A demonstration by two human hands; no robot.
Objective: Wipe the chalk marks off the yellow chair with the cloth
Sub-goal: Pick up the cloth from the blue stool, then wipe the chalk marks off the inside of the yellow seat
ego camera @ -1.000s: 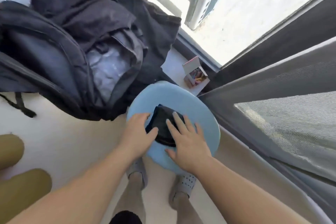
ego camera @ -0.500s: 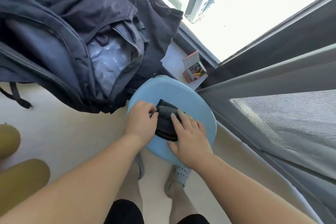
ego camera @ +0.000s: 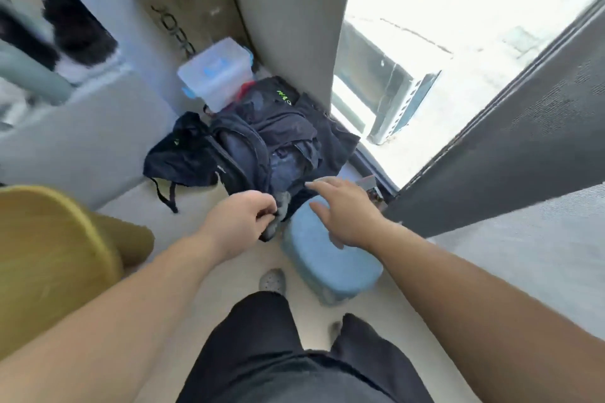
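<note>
Pinched in the left grip (ego camera: 240,221), fingers curled, was the dark grey crumpled cloth (ego camera: 279,217), hanging loose below the knuckles, just beside the stool's rim. Meanwhile the right grip (ego camera: 347,213) was released, fingers straight, spread over the far edge of the pale blue round padded stool (ego camera: 330,258); touching or hovering, can't tell.

Nearest the camera: black shorts (ego camera: 262,353), then a grey perforated clog (ego camera: 272,281) on the cream floor (ego camera: 316,329), close to the stool's base. At far left the yellow rounded plastic chair (ego camera: 49,255) sat blurred, well apart from the cloth; no chalk marks legible on it. Beyond the hands lay a black open backpack (ego camera: 242,150) w/ loose straps, then a clear plastic tub with blue latches (ego camera: 216,72), then a brown cardboard box (ego camera: 183,6) by the wall.

Risks, as I judged them:
- The pinch looked thin, so the cloth could slip out on the swing over to the chair.
- Its dangling end could snag a backpack strap.
- A turning foot could knock the stool.
- Wiping w/o seeing the marks could miss or smear them.
</note>
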